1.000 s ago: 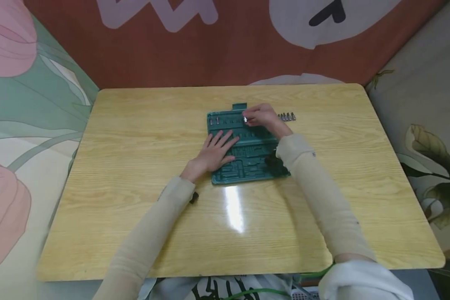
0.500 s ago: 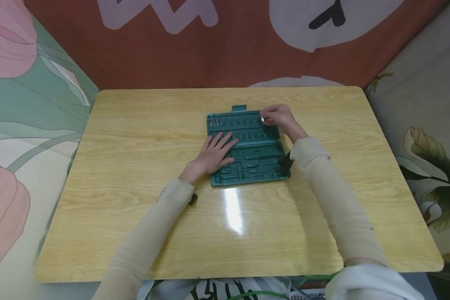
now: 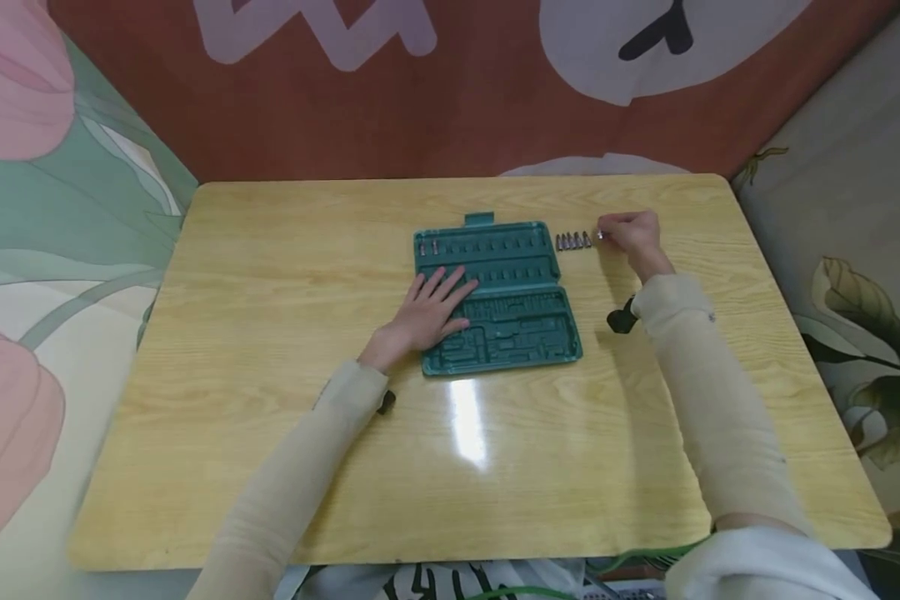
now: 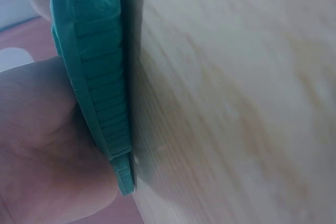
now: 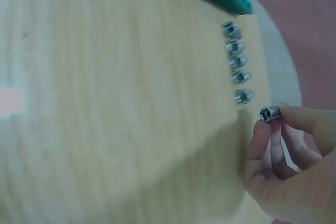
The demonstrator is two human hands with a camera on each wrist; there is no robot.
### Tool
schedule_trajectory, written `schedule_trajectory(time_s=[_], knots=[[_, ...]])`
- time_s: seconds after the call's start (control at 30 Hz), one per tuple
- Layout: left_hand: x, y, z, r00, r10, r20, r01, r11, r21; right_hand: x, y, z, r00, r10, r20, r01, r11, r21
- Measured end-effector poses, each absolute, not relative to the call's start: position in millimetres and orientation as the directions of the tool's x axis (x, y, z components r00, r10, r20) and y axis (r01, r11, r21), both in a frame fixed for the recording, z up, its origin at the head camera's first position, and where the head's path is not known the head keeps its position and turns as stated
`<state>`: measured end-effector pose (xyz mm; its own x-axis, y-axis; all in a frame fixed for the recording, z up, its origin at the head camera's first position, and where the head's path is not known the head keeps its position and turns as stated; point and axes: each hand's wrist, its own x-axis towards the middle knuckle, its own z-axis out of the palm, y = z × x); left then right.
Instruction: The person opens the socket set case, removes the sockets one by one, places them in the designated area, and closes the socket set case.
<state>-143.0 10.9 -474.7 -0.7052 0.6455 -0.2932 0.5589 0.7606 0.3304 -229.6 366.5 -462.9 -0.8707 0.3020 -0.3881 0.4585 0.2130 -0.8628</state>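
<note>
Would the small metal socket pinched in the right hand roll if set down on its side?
Probably: the socket looks round and smooth-sided. The table is glossy, so little would stop it. The row of sockets stands on end, likely the steadier way.

Long cream ribbed sleeves

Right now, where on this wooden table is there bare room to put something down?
The yellow wooden table is bare left of the green plastic tool tray and along its near edge. It is crowded right of the tray: the row of small metal sockets and the right hand pinching another.
</note>
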Motion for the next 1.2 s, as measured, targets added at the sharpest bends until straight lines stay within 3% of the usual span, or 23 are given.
schedule_trajectory(time_s=[0.4, 0.7, 1.2], knots=[[-145.4, 11.6, -478.2, -0.707, 0.647, -0.286, 0.553, 0.758, 0.347, -234.1, 368.7, -479.0, -0.862, 0.337, -0.378, 0.475, 0.28, -0.834], [-145.4, 11.1, -483.5, -0.707, 0.646, -0.288, 0.553, 0.759, 0.343, -230.3, 361.3, -482.6, -0.882, 0.369, -0.294, 0.449, 0.461, -0.765], [-144.0, 10.9, -479.6, -0.71, 0.642, -0.29, 0.56, 0.764, 0.32, -230.3, 356.6, -488.2, -0.887, 0.409, -0.215, 0.428, 0.548, -0.719]])
